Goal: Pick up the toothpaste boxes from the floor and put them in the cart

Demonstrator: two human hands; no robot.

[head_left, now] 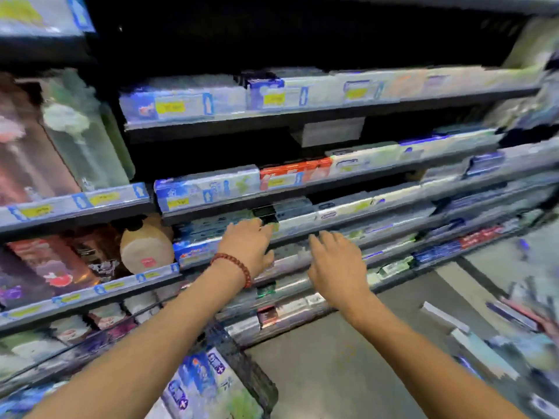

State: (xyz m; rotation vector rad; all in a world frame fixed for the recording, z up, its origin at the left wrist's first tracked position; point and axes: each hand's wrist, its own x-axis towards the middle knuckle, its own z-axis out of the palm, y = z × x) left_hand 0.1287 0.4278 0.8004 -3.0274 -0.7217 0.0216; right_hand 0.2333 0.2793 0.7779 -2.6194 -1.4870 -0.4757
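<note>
left hand [248,246]: arm stretched forward, palm down, fingers straight and loosely together, holding nothing; fingertips over the front edge of a middle shelf [302,229]; contact unclear, blur
left wrist: red bead bracelet [234,266]
right hand [337,267]: arm stretched forward, palm down, fingers spread, holding nothing; hovers in front of the same shelf edge, just right of the left hand
hands: two, near each other, apart
toothpaste boxes on floor [481,349]: scattered near the right edge of the floor [332,373], below the shelving; at least three long boxes, exact count blurred
cart [257,382]: dark basket at the bottom edge, between the forearms; several blue-white boxes [205,379] in it, count unclear
shelves: about five tiers of boxed goods, yellow price tags along the front edges
left bay: bottles and a plush toy [145,246] near its right end
</note>
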